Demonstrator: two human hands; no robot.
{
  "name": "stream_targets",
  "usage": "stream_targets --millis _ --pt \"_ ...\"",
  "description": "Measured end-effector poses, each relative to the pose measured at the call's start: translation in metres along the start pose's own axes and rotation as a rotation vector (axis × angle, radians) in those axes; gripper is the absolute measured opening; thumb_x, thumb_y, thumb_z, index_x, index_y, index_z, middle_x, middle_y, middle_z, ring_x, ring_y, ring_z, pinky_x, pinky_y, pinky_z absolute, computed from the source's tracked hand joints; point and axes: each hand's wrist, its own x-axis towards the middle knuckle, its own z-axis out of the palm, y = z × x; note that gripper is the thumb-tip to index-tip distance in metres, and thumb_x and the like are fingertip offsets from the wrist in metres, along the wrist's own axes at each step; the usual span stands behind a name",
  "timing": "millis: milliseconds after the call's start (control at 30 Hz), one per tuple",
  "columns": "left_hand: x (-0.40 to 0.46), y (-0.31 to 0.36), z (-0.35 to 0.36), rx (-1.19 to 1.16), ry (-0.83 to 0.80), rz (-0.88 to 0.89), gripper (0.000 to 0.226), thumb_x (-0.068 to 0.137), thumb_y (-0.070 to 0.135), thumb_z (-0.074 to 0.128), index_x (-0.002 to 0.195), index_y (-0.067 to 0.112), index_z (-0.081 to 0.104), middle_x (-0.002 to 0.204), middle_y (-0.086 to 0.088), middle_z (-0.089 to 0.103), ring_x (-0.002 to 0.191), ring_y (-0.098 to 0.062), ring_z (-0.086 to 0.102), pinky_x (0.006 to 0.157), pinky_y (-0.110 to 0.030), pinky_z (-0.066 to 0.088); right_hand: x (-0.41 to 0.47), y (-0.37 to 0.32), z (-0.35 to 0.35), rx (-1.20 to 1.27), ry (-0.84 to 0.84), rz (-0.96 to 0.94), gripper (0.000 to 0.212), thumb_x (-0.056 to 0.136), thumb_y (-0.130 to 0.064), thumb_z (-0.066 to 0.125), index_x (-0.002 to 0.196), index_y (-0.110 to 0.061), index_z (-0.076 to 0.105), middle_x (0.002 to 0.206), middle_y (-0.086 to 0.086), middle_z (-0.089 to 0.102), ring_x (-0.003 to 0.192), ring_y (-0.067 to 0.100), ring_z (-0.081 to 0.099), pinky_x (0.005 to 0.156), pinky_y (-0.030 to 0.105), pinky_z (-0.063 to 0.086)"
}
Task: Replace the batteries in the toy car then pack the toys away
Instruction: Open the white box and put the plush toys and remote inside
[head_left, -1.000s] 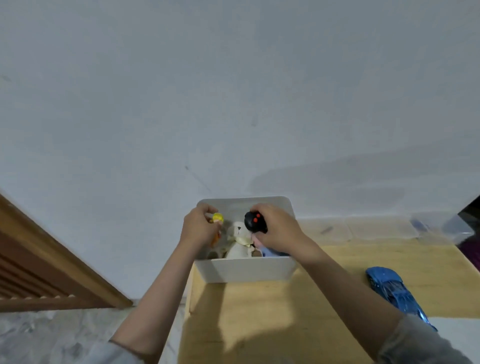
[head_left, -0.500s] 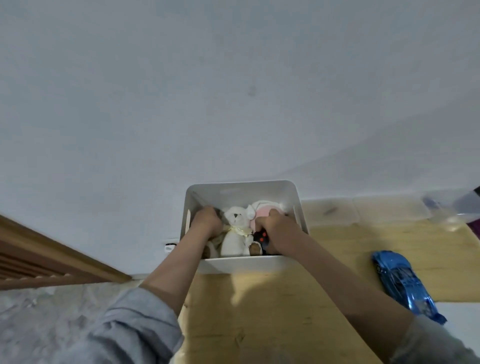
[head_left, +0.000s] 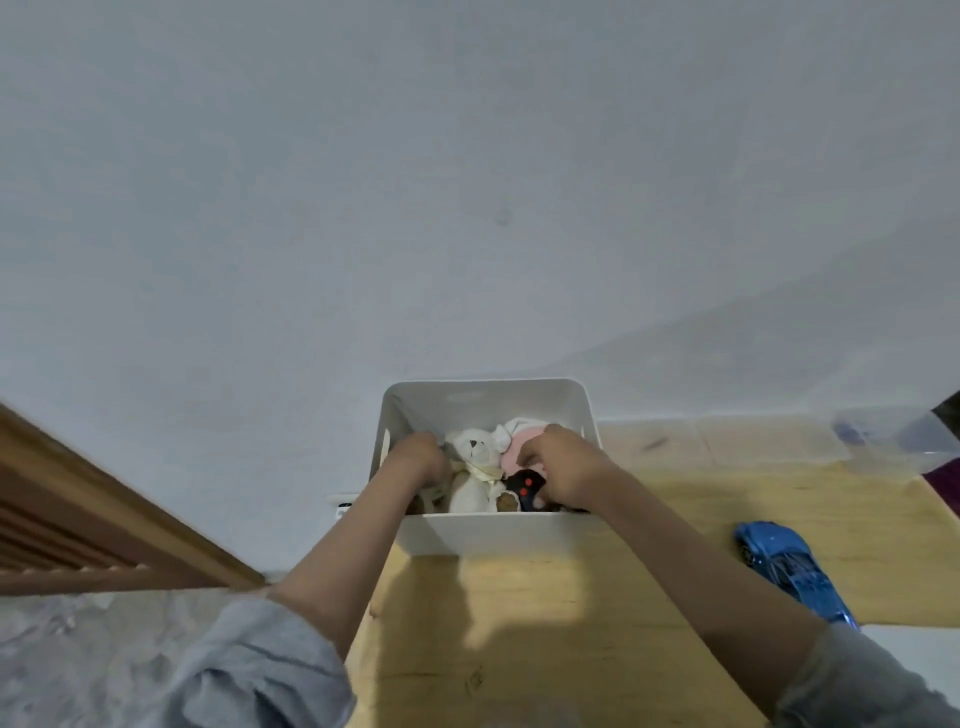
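Right hand (head_left: 563, 467) is down inside the white bin (head_left: 498, 532), fingers curled loosely over the black remote with red buttons (head_left: 524, 489); cannot tell whether it grips the remote or merely rests on it after setting it down. Left hand (head_left: 418, 460) is also in the bin, at its left wall, fingers curled and buried among the contents; what it holds, if anything, is hidden. Between the 2 hands sits a white plush bear (head_left: 475, 470), upright, with a pink plush toy (head_left: 519, 447) just behind the right hand. The bin stands at the far left of the wooden counter (head_left: 545, 623), against the wall. Key relation: the blue toy car (head_left: 792, 569) lies alone on the counter, well apart from the bin, to the right of the right forearm and nearer the person than the bin. Its long axis runs diagonally, 1 end toward the bin and the other toward the near right edge of the counter. The right hand is clearly the nearer of the 2. Judgement: packing is under way and the car is the 1 toy visibly left out; a reach to it means withdrawing the right hand from the bin, then moving right and back toward the body. Battery state of the car not visible.
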Motion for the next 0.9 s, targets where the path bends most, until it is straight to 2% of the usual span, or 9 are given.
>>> stream_targets --millis 67,133,233,333,433,533,733,833,900 --pt "-0.021 -0.003 -0.001 -0.020 0.070 0.042 0.019 0.091 0.018 0.049 0.097 0.002 0.057 0.107 -0.018 0.062 0.099 -0.030 0.059 0.069 -0.030 0.045 -0.016 0.001 -0.006 0.045 0.125 -0.010 0.043 0.075 -0.008 0.075 0.115 -0.018 0.063 0.110 0.004 0.052 0.097 0.022 0.062 0.081 0.034 0.051" --pt "-0.047 -0.003 0.003 -0.085 0.199 0.081 0.021 0.090 0.021 0.050 0.099 0.004 0.056 0.107 -0.016 0.061 0.098 -0.030 0.058 0.067 -0.029 0.042 -0.039 0.001 -0.010 0.149 0.315 -0.049 0.035 0.080 -0.013 0.070 0.113 -0.019 0.064 0.104 0.002 0.052 0.089 0.012 0.061 0.081 0.029 0.047" --pt "-0.083 0.011 0.023 -0.162 0.351 0.202 0.040 0.091 0.028 0.051 0.124 0.006 0.049 0.125 -0.014 0.054 0.116 -0.032 0.051 0.088 -0.036 0.044 -0.082 0.005 -0.002 0.207 0.525 -0.097 0.024 0.083 -0.016 0.066 0.107 -0.017 0.067 0.098 0.002 0.056 0.085 0.010 0.054 0.078 0.021 0.038" --pt "-0.108 0.033 0.048 -0.128 0.450 0.300 0.057 0.089 0.035 0.053 0.139 0.013 0.036 0.145 -0.015 0.035 0.133 -0.035 0.034 0.107 -0.047 0.032 -0.123 0.015 0.015 0.275 0.584 -0.088 0.024 0.080 -0.010 0.069 0.103 -0.014 0.069 0.096 0.003 0.058 0.086 0.011 0.054 0.079 0.020 0.038" --pt "-0.129 0.052 0.075 -0.100 0.443 0.372 0.066 0.089 0.036 0.053 0.144 0.014 0.026 0.154 -0.015 0.020 0.142 -0.031 0.019 0.112 -0.050 0.024 -0.162 0.033 0.034 0.321 0.604 -0.046 0.025 0.077 -0.008 0.072 0.102 -0.011 0.069 0.096 0.003 0.061 0.086 0.010 0.053 0.081 0.022 0.042" --pt "-0.150 0.069 0.103 -0.089 0.418 0.450 0.063 0.088 0.036 0.053 0.142 0.013 0.030 0.150 -0.016 0.026 0.139 -0.033 0.023 0.112 -0.046 0.027 -0.194 0.060 0.050 0.337 0.663 -0.005 0.025 0.076 -0.010 0.075 0.100 -0.013 0.069 0.094 -0.002 0.062 0.085 0.007 0.055 0.077 0.007 0.038" --pt "-0.185 0.124 0.159 -0.112 0.392 0.490 0.059 0.091 0.039 0.049 0.141 0.013 0.032 0.149 -0.017 0.027 0.136 -0.033 0.027 0.112 -0.041 0.027 -0.237 0.135 0.062 0.258 0.697 -0.016 0.027 0.069 -0.005 0.082 0.093 -0.007 0.070 0.088 0.004 0.066 0.074 0.013 0.059 0.068 0.024 0.048" --pt "-0.202 0.173 0.194 -0.117 0.286 0.456 0.061 0.092 0.037 0.049 0.145 0.015 0.028 0.154 -0.018 0.017 0.141 -0.033 0.018 0.115 -0.043 0.022 -0.264 0.181 0.053 0.280 0.669 0.014 0.023 0.069 -0.003 0.080 0.090 -0.006 0.070 0.085 -0.001 0.063 0.077 0.015 0.060 0.070 0.015 0.042" --pt "-0.213 0.211 0.220 -0.128 0.233 0.439 0.059 0.091 0.036 0.050 0.143 0.015 0.031 0.152 -0.018 0.021 0.138 -0.034 0.023 0.113 -0.042 0.027 -0.282 0.221 0.047 0.321 0.637 0.049 0.017 0.074 -0.011 0.075 0.090 -0.006 0.069 0.084 -0.001 0.060 0.081 0.014 0.059 0.070 0.011 0.038"
